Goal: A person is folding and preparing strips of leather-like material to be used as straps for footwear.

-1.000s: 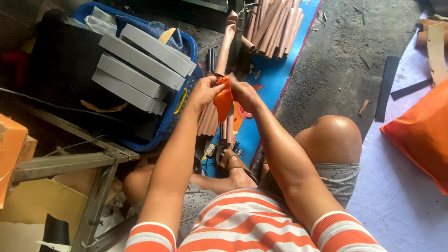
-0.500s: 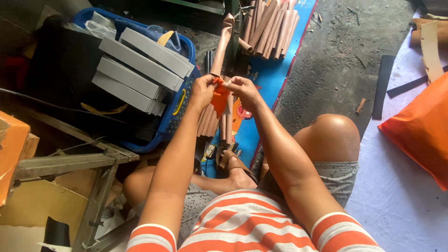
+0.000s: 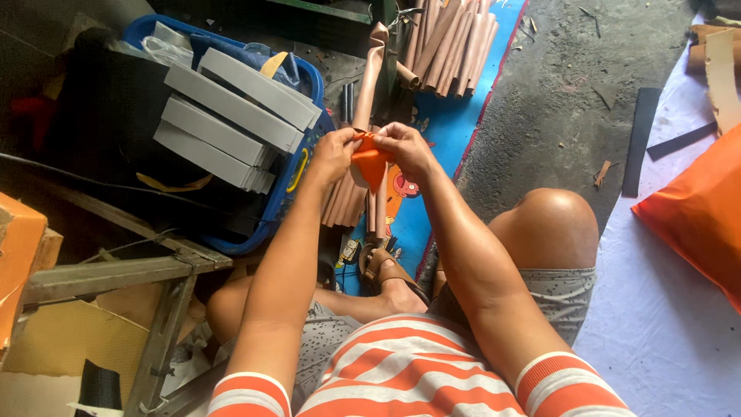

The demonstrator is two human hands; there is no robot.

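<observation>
- Broadly, the scene had shifted little since the earlier pictures: the blue crate (image 3: 305, 166) with its grey flat boxes (image 3: 231, 116) sat at the same place to the left, and the blue printed mat (image 3: 451, 127) ran up the middle as before.
- The bundle of tan rolled strips (image 3: 448, 42) at the top was cut off by the frame edge, so its full length could not be seen.
- The big orange sheet (image 3: 698, 208) at the right edge was also cut off.
- The left hand (image 3: 333, 154) and the right hand (image 3: 407, 148) had stayed close together over the mat, slightly higher than a second before.
- Both hands were closed on the small orange piece (image 3: 373, 164), pinching its upper edge from either side; the fingertips hid that edge.
- The orange piece hung between the two hands above the mat, its long axis running top to bottom in the picture, narrowing to a point toward the person's sandalled foot (image 3: 390, 270).
- Whether the piece was folded or single could not be told.
</observation>
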